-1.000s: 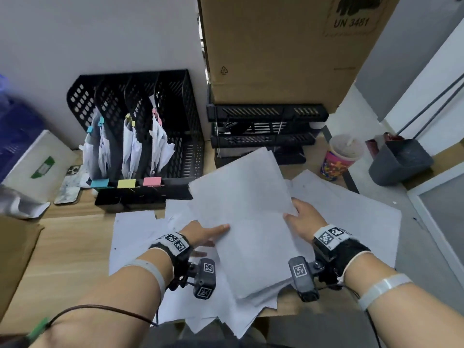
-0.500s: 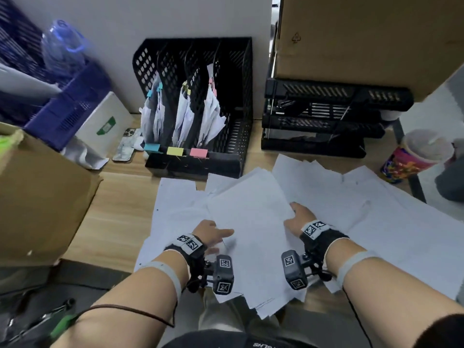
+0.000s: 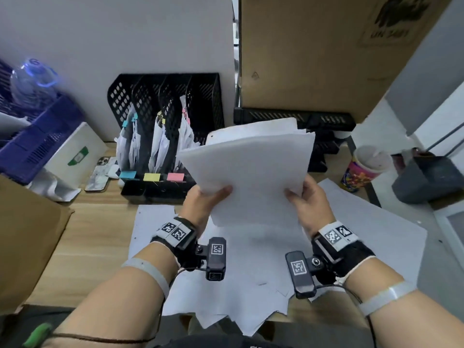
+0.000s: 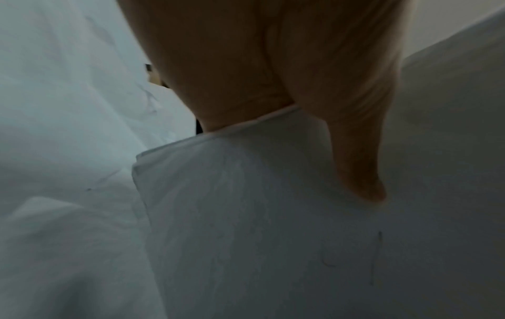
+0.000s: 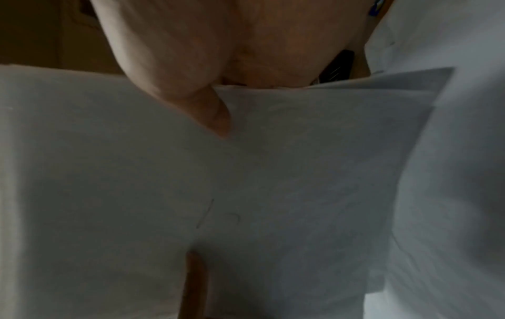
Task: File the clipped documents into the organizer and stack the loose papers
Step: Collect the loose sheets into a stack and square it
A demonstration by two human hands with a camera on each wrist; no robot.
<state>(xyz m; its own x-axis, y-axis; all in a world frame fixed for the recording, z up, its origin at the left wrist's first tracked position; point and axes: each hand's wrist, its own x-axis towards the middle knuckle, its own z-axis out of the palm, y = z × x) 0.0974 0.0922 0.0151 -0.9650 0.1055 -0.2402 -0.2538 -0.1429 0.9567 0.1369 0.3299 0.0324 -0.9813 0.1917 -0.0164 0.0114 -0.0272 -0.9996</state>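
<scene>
A sheaf of white loose papers (image 3: pixel 253 172) is lifted off the desk and tilted away from me. My left hand (image 3: pixel 208 197) grips its left edge, thumb on top, and my right hand (image 3: pixel 305 199) grips its right edge the same way. In the wrist views each thumb presses on the sheaf (image 4: pixel 273 215) (image 5: pixel 246 172). More loose sheets (image 3: pixel 251 272) lie spread on the wooden desk (image 3: pixel 95 234) below. The black mesh organizer (image 3: pixel 173 116) stands at the back, with clipped documents (image 3: pixel 160 144) in its slots behind blue, yellow and pink labels.
Black stacked trays (image 3: pixel 326 136) stand behind the papers under a big cardboard box (image 3: pixel 313 51). A colourful cup (image 3: pixel 364 169) and a grey bin (image 3: pixel 431 179) are at right. At left are a phone (image 3: pixel 99 174), a blue crate (image 3: pixel 37 139) and a brown cardboard box (image 3: pixel 27 237).
The papers lay flat on the desk under both hands; now both hands have gathered a sheaf and lifted it up, tilted toward the organizer. The head view has shifted.
</scene>
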